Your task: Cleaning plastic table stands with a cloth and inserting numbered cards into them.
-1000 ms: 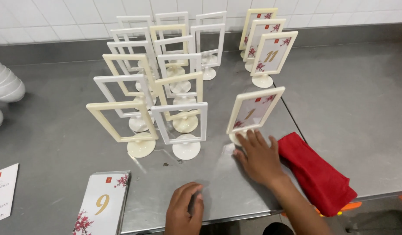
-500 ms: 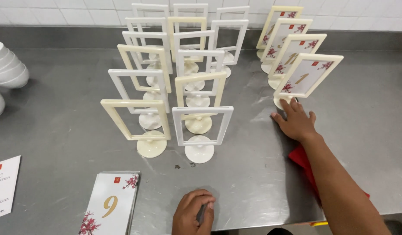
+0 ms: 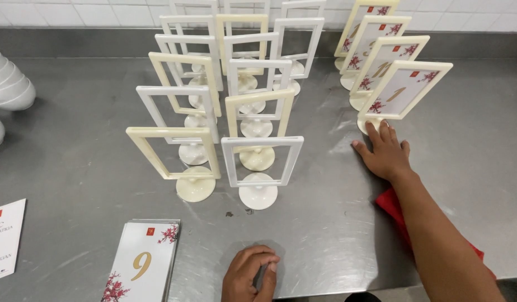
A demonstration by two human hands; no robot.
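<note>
Head view looks down on a steel tabletop (image 3: 90,168); the right hand (image 3: 386,155) lies flat at the right, fingers (image 3: 372,133) spread and released, their tips touching the round base of the nearest filled card stand (image 3: 403,92); nothing is gripped. That stand is the near one of a row of four filled stands (image 3: 376,45) running away toward the tiled wall at far right. It is upright but leaning back, its long axis running up from the base to the top rail; the printed face, white with a gold numeral and red blossom, points toward the near side and slightly left.

By the look of it the stand is light, stiff plastic, smooth and a little slippery on steel, top-heavy on a small foot, so likely to tip if pushed high; the base or the short stem just above it seems the safest hold, or the side rails of the frame, pinched lightly so the card inside is not creased.

The left hand (image 3: 248,275) rests at the near edge, fingers curled and half clenched; whether it holds something small cannot be told. Just left of it lies a stack of number cards (image 3: 140,262); farther back stand rows of empty frame stands (image 3: 236,89), white and cream. A red cloth (image 3: 394,208) shows beneath the right forearm; stacked white bowls (image 3: 6,84) sit far left.
</note>
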